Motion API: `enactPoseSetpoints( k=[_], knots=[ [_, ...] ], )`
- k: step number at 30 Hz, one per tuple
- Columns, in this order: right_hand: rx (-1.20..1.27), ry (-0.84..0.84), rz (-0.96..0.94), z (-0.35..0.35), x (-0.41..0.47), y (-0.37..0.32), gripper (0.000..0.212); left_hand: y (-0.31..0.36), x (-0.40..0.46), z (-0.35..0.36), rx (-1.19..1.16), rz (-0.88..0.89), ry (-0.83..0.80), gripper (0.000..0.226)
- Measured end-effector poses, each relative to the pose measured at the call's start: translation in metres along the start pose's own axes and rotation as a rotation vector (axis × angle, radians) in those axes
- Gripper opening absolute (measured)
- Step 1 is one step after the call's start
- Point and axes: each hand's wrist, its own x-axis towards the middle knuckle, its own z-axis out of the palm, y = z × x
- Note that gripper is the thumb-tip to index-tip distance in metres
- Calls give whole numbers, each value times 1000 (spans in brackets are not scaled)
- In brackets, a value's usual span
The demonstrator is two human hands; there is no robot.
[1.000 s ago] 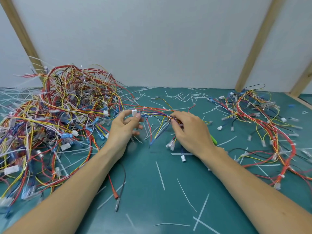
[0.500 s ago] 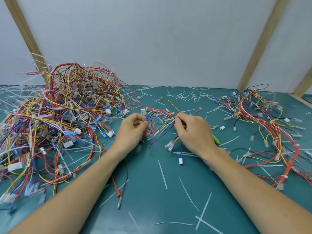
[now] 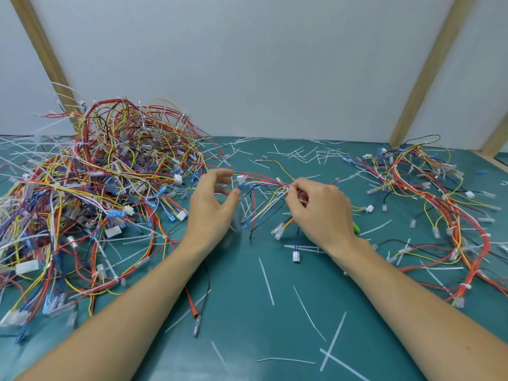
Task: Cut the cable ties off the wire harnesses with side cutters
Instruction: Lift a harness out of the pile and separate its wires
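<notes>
The wire harness (image 3: 264,185) runs sideways between the hands, pinched in the right hand (image 3: 319,207) grip, while the left hand (image 3: 213,204) hovers loosely open at its other end.

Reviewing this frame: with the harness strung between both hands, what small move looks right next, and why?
Probably the left hand should close on the wire harness near its white connector. Its fingers are spread beside the wires, not gripping, while the right hand pinches the bundle. A green handle, likely the side cutters, peeks out behind the right hand. A steadied harness would make the next tie easier to find.
</notes>
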Motion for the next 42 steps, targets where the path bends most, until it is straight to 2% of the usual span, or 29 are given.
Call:
enactPoseSetpoints(
  k=[4,6,10,12,17,20,23,25,28,31,34,36,37,39,42],
  knots=[
    [7,-37,-68,1,-3,-3,20,8,-2,-1,137,280,10,21],
    [-6,-35,-97,2,-3,-6,19,11,-3,-1,143,356,-49,21],
    [-12,-27,-162,2,-5,-12,26,10,-8,4,198,385,-313,27],
    [7,-3,-177,2,-6,-14,27,6,-7,6,223,353,-350,26],
    [150,77,-104,-1,-5,-9,26,-2,-2,2,228,165,-194,26],
    [282,67,-63,-2,-4,-4,31,-4,-1,0,216,161,-179,17],
    [377,19,-64,-5,-2,-1,48,-1,1,-1,129,138,-165,29],
    [410,-6,-64,-6,0,1,54,0,4,-3,12,49,-149,36],
    [354,-16,-60,-6,2,1,43,-3,9,-7,-81,-68,-97,44],
    [272,-97,-107,-2,0,-2,27,-5,9,-7,-127,-117,-69,45],
    [227,-110,-128,3,-3,-3,22,-3,8,-7,-76,-76,-70,33],
    [220,-76,-119,5,-3,-2,20,-1,6,-7,16,-3,-23,10],
    [229,-48,-104,6,-3,-1,20,1,5,-8,82,53,15,8],
    [249,19,-53,8,-1,1,21,6,1,-7,165,163,72,20],
    [247,89,-8,10,1,2,27,19,-5,-3,195,319,79,10]
  ],
)
